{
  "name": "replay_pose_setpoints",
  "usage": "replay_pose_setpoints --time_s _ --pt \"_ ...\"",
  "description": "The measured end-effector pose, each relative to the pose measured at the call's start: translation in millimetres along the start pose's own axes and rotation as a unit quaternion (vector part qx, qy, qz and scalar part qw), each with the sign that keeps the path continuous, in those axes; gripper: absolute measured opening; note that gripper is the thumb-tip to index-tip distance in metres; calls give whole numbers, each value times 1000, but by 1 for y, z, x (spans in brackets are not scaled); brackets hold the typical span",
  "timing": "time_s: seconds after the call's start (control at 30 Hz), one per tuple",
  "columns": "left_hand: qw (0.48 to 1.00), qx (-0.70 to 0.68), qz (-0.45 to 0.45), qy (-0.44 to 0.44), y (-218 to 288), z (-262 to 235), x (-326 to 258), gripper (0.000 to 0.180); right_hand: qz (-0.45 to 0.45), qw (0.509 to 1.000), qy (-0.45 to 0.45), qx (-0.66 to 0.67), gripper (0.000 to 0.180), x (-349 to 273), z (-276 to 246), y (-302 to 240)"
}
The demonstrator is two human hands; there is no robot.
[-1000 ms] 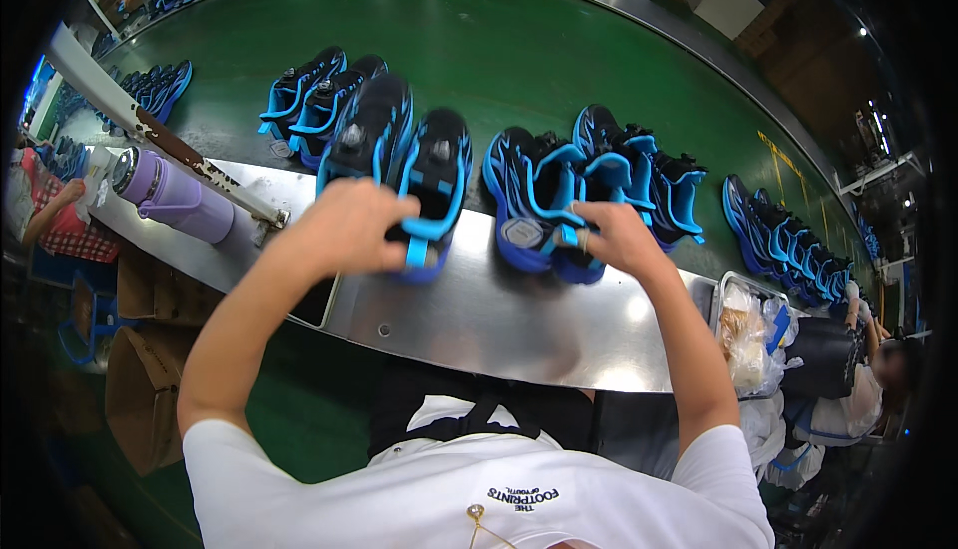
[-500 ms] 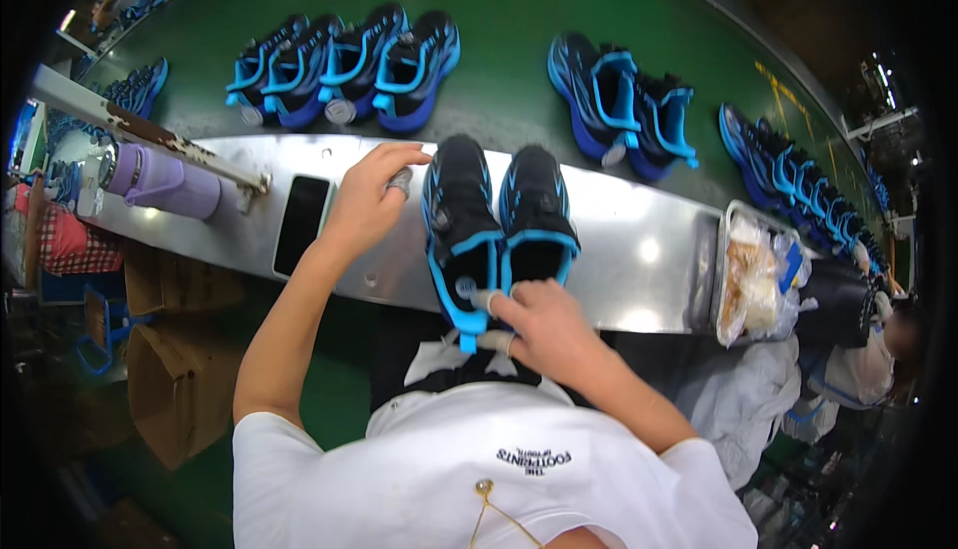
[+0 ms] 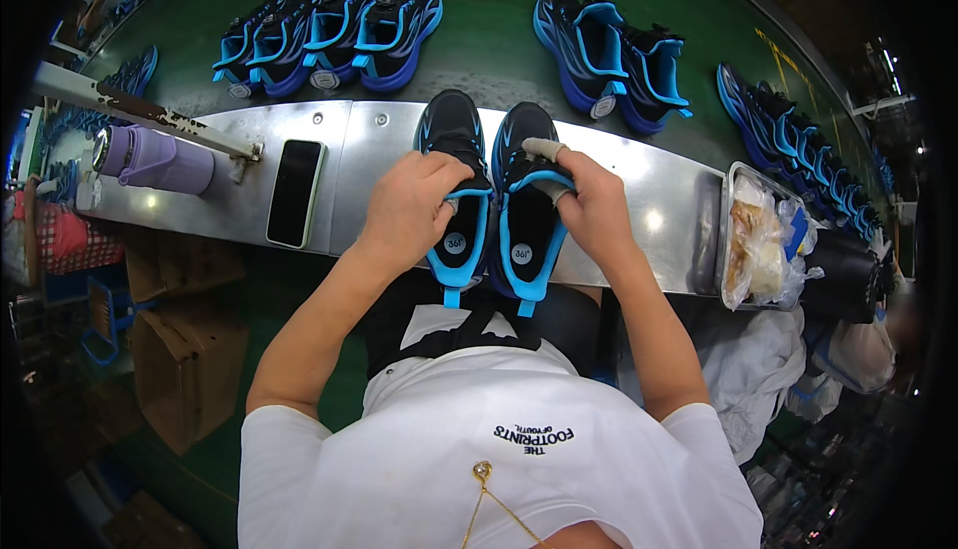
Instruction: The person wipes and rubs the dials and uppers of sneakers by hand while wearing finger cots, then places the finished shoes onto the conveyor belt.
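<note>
Side by side on the metal ledge in front of me sit two black sneakers with bright blue trim, toes pointing away: a left shoe point(image 3: 451, 118) and a right shoe point(image 3: 521, 126). My left hand point(image 3: 411, 212) pinches the left shoe at its tongue, the fingers curled over the front of the opening. On the other shoe, my right hand point(image 3: 591, 200) grips the tongue and collar edge between thumb and fingers. Pale covers wrap some of its fingertips. Round white labels show on both insoles, and the blue heel tabs overhang the ledge's near edge.
Beyond the metal ledge point(image 3: 384, 130), more sneakers stand in groups on a green surface point(image 3: 489, 25). A phone point(image 3: 297, 193) and a purple bottle point(image 3: 165, 162) lie left, near a worn metal bar point(image 3: 150, 110). A tray point(image 3: 726, 240) of plastic-bagged items sits right; cardboard boxes point(image 3: 190, 379) stand below left.
My left hand has moved from beside the left shoe's toe onto its tongue. My right hand has gone from that shoe's heel to the right shoe's tongue. The shoes' toes are farther apart.
</note>
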State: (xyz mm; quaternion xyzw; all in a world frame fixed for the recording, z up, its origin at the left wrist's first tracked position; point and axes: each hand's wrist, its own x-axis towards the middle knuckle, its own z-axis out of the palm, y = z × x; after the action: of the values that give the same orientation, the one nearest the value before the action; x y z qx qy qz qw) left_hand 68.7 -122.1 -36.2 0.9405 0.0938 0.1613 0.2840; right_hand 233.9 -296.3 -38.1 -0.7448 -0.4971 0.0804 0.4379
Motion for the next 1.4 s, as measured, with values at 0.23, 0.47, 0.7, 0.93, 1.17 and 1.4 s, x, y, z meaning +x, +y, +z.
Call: replay_pose_setpoints --time_s 0.23,0.47,0.7,0.93,1.17,1.4 --pt "999 -2 -3 41 8 10 -11 48 92 995 -21 -25 52 -4 -2 -20" --pt "995 -68 -7 73 4 19 -18 38 96 995 10 33 53 -12 0 -31" --pt "992 82 85 43 4 19 -19 31 28 994 28 -104 56 -31 19 -27" --pt "995 -1 24 99 15 17 -13 48 -7 987 -14 -158 65 -32 6 -24" --pt "989 83 117 25 7 18 -15 39 -75 978 18 -191 34 -41 14 -20" --pt "995 65 76 22 17 19 -19 42 -88 964 -32 -249 24 -49 23 -22"
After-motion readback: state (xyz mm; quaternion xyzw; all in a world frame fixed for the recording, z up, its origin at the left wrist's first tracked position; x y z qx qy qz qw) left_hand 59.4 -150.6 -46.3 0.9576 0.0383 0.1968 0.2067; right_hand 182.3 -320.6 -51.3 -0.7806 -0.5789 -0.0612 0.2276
